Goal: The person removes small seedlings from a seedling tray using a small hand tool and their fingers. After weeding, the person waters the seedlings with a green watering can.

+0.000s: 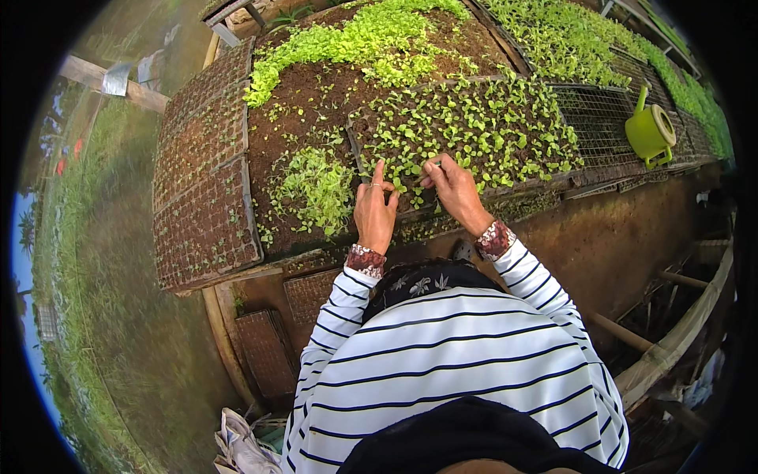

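A seedling tray [468,127] full of small green seedlings lies before me on a soil-covered bench. My left hand [377,207] is over the tray's near left corner, index finger stretched forward, thumb and another finger close together at a small seedling [400,186]; whether they grip it is unclear. Just to the right, my right hand [453,186] has its thumb and index finger pinched on a small thin object, partly hidden by the fingers. Left of my left hand, a heap of loose seedlings [317,189] lies on the brown soil [308,89].
Cell trays [204,183] with sparse sprouts line the bench's left edge. Dense green seedlings [355,41] grow at the back. A green watering can [649,133] stands on empty black mesh trays [592,112] at right. More cell trays [266,352] lie below the bench, near a wooden post [228,349].
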`<state>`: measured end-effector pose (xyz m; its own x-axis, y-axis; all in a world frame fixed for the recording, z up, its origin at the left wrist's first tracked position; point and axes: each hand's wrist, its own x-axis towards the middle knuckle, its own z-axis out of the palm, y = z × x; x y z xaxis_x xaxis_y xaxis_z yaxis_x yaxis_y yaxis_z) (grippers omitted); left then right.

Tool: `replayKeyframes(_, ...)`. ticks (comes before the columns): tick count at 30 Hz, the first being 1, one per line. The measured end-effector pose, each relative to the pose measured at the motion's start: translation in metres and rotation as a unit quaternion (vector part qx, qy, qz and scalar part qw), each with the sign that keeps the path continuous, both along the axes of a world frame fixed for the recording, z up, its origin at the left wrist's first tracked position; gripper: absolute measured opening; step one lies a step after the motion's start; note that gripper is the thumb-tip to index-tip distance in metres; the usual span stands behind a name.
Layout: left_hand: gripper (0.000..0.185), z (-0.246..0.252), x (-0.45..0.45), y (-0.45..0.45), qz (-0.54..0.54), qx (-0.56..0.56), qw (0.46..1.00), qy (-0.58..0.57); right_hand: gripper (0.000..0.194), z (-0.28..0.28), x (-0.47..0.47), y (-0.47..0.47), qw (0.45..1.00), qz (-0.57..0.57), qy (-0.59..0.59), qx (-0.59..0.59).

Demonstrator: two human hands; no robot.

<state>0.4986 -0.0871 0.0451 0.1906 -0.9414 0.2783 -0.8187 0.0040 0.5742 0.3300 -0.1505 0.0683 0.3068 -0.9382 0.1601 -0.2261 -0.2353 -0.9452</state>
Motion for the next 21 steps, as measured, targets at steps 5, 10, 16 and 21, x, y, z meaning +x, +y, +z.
replayKeyframes(5, 0.078, 0.0, 0.004, 0.002, -0.019, 0.003, 0.999, 0.045, 0.019, 0.005, 0.006, 0.007, 1.0, 0.019, 0.008, -0.016)
replayKeyframes(10, 0.078, 0.004, 0.018, 0.031, 0.015, -0.008, 0.99, 0.137, 0.018, 0.025, 0.005, 0.017, 0.999, -0.017, -0.003, -0.044)
replayKeyframes(16, 0.073, 0.003, 0.043, 0.07, 0.079, -0.014, 0.972, 0.221, 0.01, 0.018, 0.031, 0.032, 0.988, 0.041, 0.041, -0.143)
replayKeyframes(21, 0.07, -0.007, 0.061, 0.09, 0.116, -0.007, 0.96, 0.253, 0.011, -0.009, 0.047, 0.023, 0.973, 0.07, 0.086, -0.201)
